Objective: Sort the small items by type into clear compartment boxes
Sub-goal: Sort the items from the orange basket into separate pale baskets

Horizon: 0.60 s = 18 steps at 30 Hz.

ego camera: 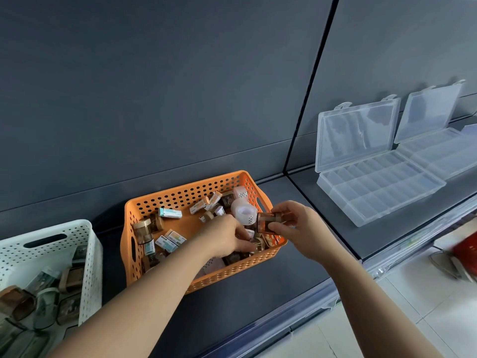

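Head view: looking down at the orange basket [185, 189] on the dark shelf [322, 210], with both hands at its right end.
Right hand [299, 228]: pinching a little amber jar [265, 223], thumb on the near side and fingers wrapped round the far side.
Where the jar is: up in the air, just over the basket's right rim and touching nothing but my fingers.
Left hand [227, 237]: reaching into the front right corner of the basket, fingers curled down into the pile beside a gold-lidded jar [259, 245]. Honestly can't tell whether I've got hold of anything yet.
How the jar should handle: my guess is light, stiff and smooth-sided, so a bit slippery. It looks like hard plastic or glass, so I wouldn't drop it.
Where to grab: across the flat sides, like I'm doing, not by the lid.
Other stuff in the basket: a tape roll [244, 211] just left of the jar, and small white-and-teal boxes [169, 212] near the back edge. These look light and easy to pinch.
Destination: a clear compartment box [379, 192], lid open, well apart on the right stretch of the shelf, with a second clear box [444, 153] behind it.
Far left: a white basket [51, 228] holding brownish items.
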### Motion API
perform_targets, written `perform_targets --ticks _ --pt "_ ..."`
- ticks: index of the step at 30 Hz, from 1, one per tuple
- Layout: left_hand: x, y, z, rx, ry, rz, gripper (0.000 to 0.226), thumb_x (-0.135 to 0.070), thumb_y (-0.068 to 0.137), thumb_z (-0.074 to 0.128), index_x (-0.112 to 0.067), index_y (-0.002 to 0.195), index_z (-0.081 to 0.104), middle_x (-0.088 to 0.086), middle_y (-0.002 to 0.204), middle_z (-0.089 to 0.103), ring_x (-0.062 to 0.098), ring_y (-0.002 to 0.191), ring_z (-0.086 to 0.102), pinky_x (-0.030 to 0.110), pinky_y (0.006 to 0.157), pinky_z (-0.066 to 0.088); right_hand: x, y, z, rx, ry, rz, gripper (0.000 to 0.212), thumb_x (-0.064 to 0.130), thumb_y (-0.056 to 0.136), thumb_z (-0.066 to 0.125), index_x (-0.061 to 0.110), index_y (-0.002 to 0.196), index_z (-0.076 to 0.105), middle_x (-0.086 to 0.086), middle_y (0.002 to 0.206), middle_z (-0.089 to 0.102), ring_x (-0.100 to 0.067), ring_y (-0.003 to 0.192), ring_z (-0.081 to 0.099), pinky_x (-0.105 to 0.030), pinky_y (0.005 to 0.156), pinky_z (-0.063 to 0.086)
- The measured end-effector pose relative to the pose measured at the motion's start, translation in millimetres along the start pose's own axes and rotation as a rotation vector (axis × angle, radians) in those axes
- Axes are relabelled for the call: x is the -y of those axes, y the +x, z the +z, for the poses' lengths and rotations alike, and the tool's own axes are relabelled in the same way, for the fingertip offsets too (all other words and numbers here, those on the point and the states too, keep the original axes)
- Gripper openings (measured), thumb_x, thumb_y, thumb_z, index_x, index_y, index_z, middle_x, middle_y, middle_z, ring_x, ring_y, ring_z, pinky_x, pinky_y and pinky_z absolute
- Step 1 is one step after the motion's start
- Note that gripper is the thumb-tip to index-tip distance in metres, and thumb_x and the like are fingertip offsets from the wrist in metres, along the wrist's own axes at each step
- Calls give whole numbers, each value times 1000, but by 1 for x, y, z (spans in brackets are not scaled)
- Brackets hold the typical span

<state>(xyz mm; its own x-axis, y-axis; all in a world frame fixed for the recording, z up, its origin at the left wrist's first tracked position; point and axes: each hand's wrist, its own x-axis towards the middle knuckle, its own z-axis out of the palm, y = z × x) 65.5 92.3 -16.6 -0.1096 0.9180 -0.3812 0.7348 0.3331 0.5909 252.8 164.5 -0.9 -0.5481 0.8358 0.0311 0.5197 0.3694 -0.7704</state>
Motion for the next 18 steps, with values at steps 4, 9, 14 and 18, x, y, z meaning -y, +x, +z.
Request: perform_targets --ticks 4,9,14,18 --pt "1 -2 0 27 -65 11 33 -43 75 77 -26 103 73 -9 98 68 12 91 61 34 88 51 1 -1 2 4 -11 3 26 19 80 75 26 102 64 5 98 66 -9 87 63 -24 74 52" --pt "12 -8 -5 9 -218 32 18 -25 82 74 -21 99 71 5 96 68 19 90 63 29 80 51 7 -4 2 0 8 -8 24 19 81 73 28 100 62 5 99 66 -6 87 63 -20 74 52" --pt "20 -17 -4 20 -226 75 17 -19 86 69 -18 103 68 -4 82 58 10 78 56 24 75 48 15 -4 6 10 62 23 20 17 84 70 25 100 60 1 96 70 -5 79 68 -15 61 52" --pt "21 -22 -3 18 -232 81 22 -20 85 71 -22 107 66 -6 102 64 13 98 59 30 92 48 20 -3 12 17 77 35 20 16 84 70 23 101 62 -1 94 71 -7 76 69 -13 57 47"
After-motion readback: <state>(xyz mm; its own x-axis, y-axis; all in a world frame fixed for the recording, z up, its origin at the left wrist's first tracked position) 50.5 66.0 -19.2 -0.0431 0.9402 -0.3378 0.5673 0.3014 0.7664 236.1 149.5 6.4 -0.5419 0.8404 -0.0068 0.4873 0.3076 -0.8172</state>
